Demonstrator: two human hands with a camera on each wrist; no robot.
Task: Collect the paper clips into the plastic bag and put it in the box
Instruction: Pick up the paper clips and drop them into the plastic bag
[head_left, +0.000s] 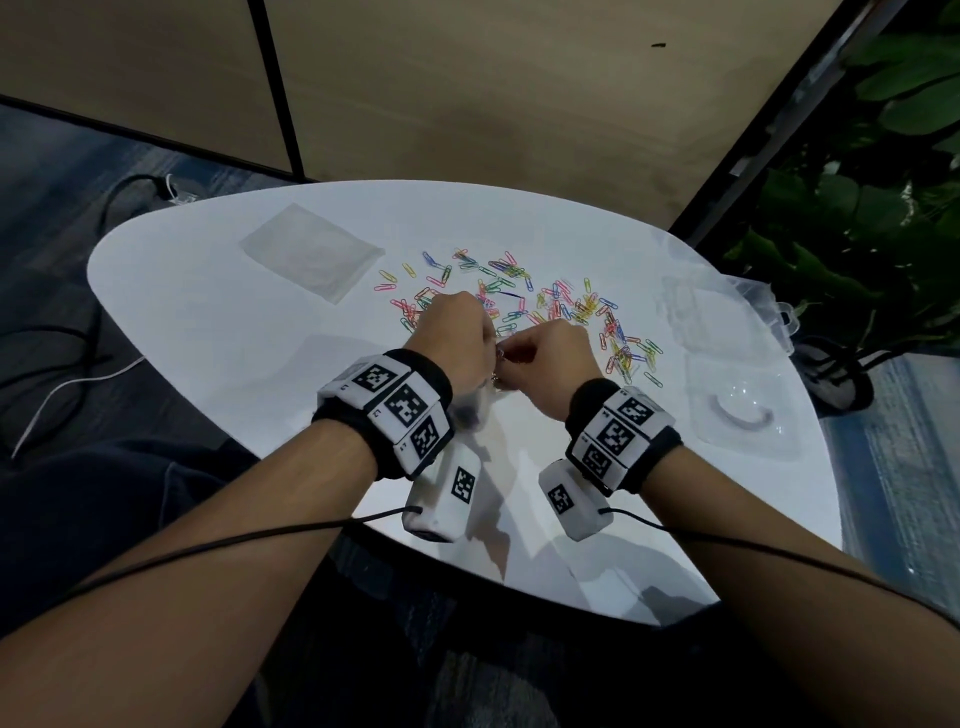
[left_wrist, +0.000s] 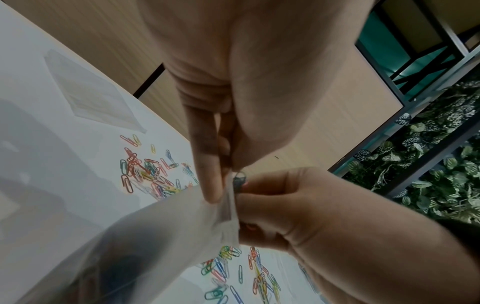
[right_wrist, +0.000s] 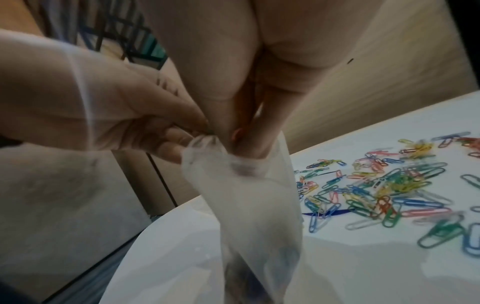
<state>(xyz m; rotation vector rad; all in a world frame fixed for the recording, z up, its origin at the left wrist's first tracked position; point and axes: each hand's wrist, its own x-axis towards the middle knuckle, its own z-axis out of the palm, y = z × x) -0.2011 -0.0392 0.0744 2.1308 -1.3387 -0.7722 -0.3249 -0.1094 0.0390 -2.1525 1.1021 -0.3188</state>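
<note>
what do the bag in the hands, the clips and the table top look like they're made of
Plastic bag: thin, cloudy, see-through film, probably soft plastic; it creases and hangs limp from the left hand and right hand.
Paper clips: bent wire in bright red, blue, green and yellow, likely a plastic coating over metal.
Table: smooth white top with soft reflections, a glossy finish; the material beneath is unclear.

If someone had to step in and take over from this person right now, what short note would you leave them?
Left hand: pinches the plastic bag at its mouth, holding it up.
Right hand: fingers at the bag's mouth, pinching paper clips there.
Paper clips: most lie scattered on the white table; some dark shapes show low in the bag.
Clear box: on the table to the right, nothing in it that I can see.
Done: collecting begun.
Left: gather the rest, then put the bag in the box.
</note>
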